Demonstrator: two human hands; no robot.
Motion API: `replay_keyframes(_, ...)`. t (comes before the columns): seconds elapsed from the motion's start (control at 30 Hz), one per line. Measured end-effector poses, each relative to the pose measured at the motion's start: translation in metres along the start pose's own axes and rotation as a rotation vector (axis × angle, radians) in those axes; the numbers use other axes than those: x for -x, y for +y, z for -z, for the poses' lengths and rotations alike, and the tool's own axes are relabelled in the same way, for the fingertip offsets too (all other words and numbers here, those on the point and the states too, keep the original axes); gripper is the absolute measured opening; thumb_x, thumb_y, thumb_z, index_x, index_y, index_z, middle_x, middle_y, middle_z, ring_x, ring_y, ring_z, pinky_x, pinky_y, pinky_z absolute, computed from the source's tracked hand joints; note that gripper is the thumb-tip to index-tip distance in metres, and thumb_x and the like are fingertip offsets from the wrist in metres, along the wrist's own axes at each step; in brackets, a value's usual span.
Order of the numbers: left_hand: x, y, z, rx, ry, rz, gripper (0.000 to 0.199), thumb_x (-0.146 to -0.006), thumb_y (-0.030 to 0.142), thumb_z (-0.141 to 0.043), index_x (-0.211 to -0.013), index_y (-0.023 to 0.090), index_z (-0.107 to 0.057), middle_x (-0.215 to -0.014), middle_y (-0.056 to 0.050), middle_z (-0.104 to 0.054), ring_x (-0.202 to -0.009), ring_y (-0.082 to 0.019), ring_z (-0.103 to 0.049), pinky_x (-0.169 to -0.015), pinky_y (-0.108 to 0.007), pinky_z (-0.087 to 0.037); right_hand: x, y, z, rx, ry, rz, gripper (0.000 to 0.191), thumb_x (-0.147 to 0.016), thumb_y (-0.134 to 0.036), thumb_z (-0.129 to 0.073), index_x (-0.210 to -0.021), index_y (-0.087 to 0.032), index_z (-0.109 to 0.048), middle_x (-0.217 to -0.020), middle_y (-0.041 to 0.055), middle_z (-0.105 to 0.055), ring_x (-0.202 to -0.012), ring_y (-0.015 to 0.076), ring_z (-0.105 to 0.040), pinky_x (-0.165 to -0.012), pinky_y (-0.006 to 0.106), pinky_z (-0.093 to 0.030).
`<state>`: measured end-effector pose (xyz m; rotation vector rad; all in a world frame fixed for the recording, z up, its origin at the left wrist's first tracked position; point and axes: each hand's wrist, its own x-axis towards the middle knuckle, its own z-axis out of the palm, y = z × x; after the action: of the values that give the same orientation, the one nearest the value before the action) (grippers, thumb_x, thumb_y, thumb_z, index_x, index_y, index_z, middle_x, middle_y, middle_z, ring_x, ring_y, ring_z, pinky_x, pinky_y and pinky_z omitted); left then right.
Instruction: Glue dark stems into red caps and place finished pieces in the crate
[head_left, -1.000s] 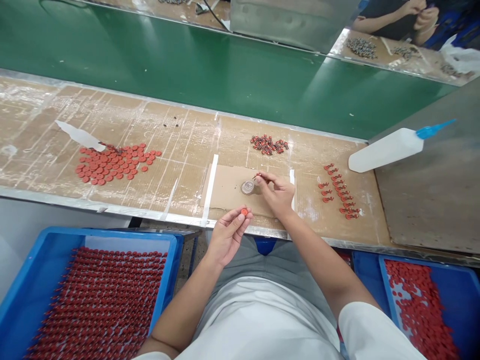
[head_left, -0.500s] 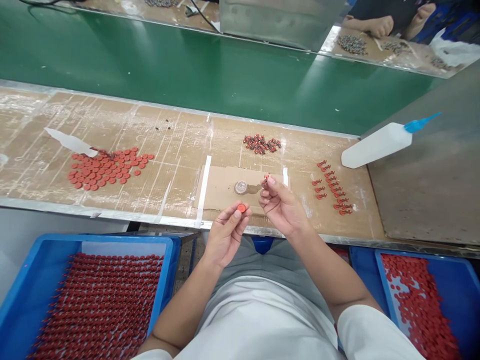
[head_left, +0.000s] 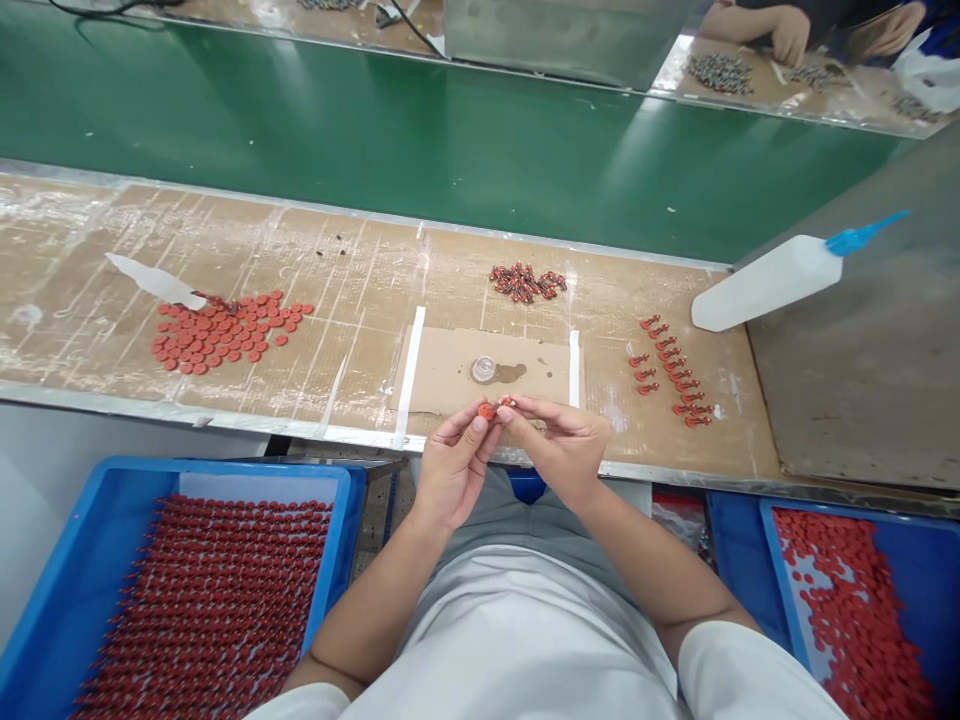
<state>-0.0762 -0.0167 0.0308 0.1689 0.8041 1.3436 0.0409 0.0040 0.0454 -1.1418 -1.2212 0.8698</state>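
left hand [head_left: 454, 470] holds a red disc [head_left: 486, 411], right hand [head_left: 562, 450] a red part [head_left: 508, 402].

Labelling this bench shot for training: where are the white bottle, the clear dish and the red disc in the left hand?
White bottle [head_left: 765, 283], head view, on its body.
Clear dish [head_left: 484, 369], head view, on its centre.
Red disc [head_left: 486, 411], head view, on its face.
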Motion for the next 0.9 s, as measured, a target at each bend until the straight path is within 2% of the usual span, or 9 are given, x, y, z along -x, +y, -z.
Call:
replay_keyframes(0.4,-0.0004,0.0007,0.0011,-0.015,0.024,-0.038,0.022,-0.072,0.017,-0.076,-0.094,0.017,-0.074,-0.097,-0.005,-0.075,-0.094,-0.014,-0.069,-0.09,-0.022,-0.053,0.0025,0.0019,-0.004,-0.026,-0.019,-0.044,0.019,-0.069,-0.02,-0.077,-0.088,-0.024,-0.075,-0.088,0.0014,-0.075,-0.077,0.0171,-0.072,-0.072,0.029,-0.064)
replay_keyframes(0.9,0.0001,-0.0007,0.0035,-0.049,0.054,-0.063,0.024,-0.069,0.019,-0.078,-0.092,0.018,-0.075,-0.097,-0.006,-0.075,-0.094,-0.016,-0.069,-0.091,-0.027,-0.053,0.0029,0.0077,-0.0039,0.025,-0.048,0.049,0.021,-0.069,-0.018,-0.077,-0.089,-0.026,-0.075,-0.088,0.0005,-0.075,-0.077,0.0174,-0.072,-0.073,0.029,-0.063)
